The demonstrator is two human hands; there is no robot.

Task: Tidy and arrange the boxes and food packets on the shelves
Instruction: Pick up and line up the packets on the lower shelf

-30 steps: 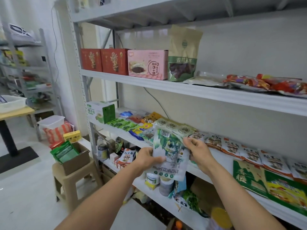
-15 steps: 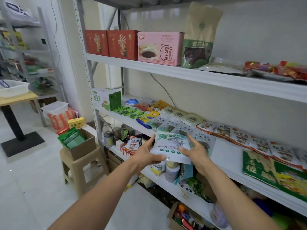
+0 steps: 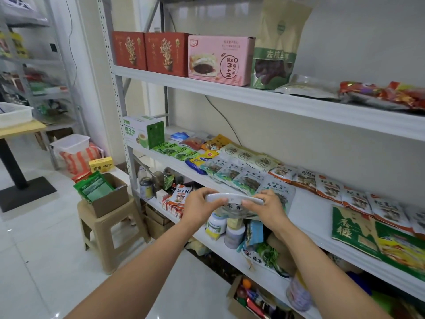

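On the top shelf (image 3: 264,97): two red boxes (image 3: 151,52), one pink box (image 3: 218,59), one tall green pouch (image 3: 277,51). Middle shelf (image 3: 305,208) carries a row of four green-white fungus packets (image 3: 243,178). Left hand (image 3: 200,209) and right hand (image 3: 268,210) each pinch an end of one more packet (image 3: 234,199), held flat and edge-on just in front of the middle shelf; pale back, green print underneath.

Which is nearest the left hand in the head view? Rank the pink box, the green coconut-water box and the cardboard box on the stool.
1. green coconut-water box, middle shelf, left end.
2. cardboard box, on stool, far left.
3. pink box, top shelf.
The first two are close.
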